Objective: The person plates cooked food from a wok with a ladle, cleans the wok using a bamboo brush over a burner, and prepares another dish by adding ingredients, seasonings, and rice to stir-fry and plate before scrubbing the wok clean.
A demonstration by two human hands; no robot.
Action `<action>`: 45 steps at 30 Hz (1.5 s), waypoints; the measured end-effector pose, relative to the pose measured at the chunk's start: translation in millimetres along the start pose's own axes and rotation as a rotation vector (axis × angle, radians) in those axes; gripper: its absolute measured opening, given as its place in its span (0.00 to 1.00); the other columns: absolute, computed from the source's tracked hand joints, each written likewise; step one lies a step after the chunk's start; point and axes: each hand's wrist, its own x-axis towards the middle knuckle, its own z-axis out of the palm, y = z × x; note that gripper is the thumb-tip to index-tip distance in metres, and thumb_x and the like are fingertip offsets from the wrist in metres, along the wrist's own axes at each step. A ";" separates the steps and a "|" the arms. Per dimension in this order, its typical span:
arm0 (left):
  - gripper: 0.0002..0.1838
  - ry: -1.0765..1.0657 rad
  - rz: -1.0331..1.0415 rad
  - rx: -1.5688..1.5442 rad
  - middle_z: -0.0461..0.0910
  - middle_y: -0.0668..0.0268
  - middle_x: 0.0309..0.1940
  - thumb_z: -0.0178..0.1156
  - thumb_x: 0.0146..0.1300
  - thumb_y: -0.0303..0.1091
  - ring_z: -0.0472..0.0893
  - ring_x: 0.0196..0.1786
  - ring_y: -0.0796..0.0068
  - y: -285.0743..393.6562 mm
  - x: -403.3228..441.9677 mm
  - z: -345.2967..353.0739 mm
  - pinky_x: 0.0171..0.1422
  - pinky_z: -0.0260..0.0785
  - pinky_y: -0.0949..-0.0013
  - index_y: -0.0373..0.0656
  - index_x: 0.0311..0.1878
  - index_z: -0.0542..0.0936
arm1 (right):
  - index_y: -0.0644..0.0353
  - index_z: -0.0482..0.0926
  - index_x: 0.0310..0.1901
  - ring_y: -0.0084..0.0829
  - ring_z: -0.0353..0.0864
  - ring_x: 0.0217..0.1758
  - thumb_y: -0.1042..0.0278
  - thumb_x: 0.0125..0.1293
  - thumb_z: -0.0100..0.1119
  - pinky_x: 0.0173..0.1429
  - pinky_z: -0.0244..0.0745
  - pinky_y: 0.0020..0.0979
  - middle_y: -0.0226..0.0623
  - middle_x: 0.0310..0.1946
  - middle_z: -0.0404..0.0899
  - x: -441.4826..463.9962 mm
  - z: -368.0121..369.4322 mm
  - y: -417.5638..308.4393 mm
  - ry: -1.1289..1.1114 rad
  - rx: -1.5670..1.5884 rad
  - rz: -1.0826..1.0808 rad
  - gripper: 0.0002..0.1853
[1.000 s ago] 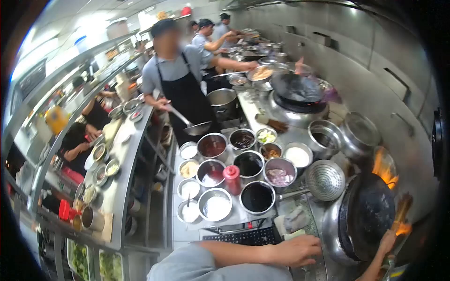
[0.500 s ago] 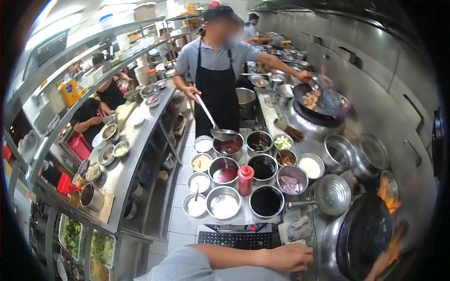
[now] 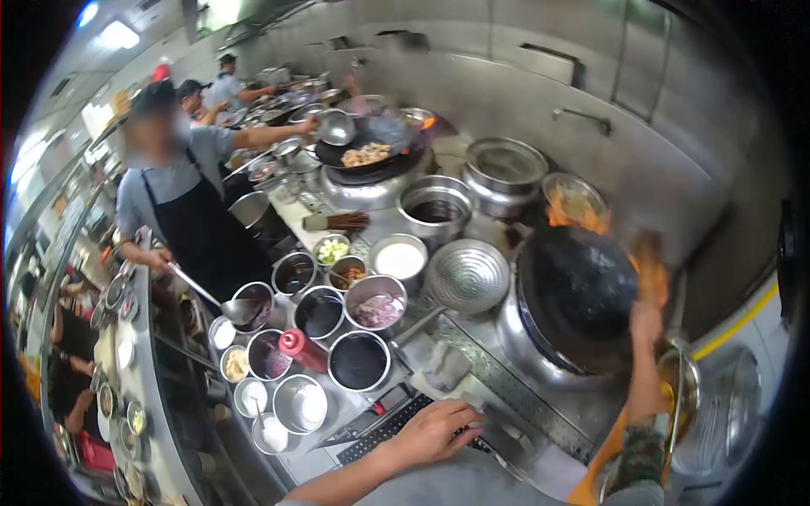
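Note:
My left hand (image 3: 434, 434) is held low at the counter's front edge, palm down, its fingers loosely bent and apart with nothing in them. On the right, my right hand (image 3: 647, 320) is closed on a bristle brush (image 3: 648, 253), blurred by motion, at the right rim of a dark wok (image 3: 578, 291). The wok sits tilted on a round steel burner ring (image 3: 515, 337). Orange flames (image 3: 574, 215) rise behind it and beside the brush. A perforated steel strainer (image 3: 467, 276) lies left of the wok, and a grey cloth (image 3: 447, 368) is near my left hand.
Bowls of dark sauce (image 3: 359, 361), white powder and chopped food crowd the left, around a red bottle (image 3: 302, 349). Beyond them a co-worker (image 3: 194, 202) holds a ladle (image 3: 243, 310) and tends another wok (image 3: 367, 156). Steel pots (image 3: 434, 209) stand along the back.
The view has swung right, so the bowls and co-worker appear farther left. My right hand and brush have moved up along the wok's right side. More of my right arm shows.

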 end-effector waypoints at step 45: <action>0.10 -0.159 -0.141 0.019 0.79 0.59 0.33 0.64 0.57 0.34 0.80 0.38 0.56 -21.5 16.5 43.8 0.43 0.73 0.62 0.42 0.40 0.82 | 0.53 0.62 0.67 0.25 0.79 0.35 0.62 0.67 0.56 0.35 0.74 0.28 0.31 0.46 0.79 -78.4 -191.8 14.5 0.075 1.172 0.289 0.28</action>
